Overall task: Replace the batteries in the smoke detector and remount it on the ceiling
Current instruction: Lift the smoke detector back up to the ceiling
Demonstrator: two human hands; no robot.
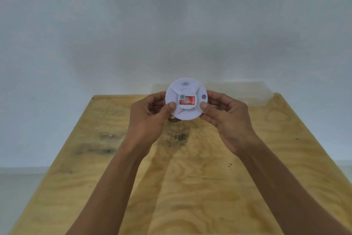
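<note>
A round white smoke detector (187, 90) is held up above the far half of a plywood table (190, 187), its face turned toward me. A red label and a small code sticker sit at its centre, and a grey button lies near its right edge. My left hand (150, 116) grips its left rim, thumb on the face and fingers curled behind. My right hand (226, 116) grips the right rim the same way. No batteries are in view.
A clear plastic box (257, 91) stands at the table's far right edge, partly behind my right hand. A plain pale wall rises behind the table. Dark stains mark the wood near the middle.
</note>
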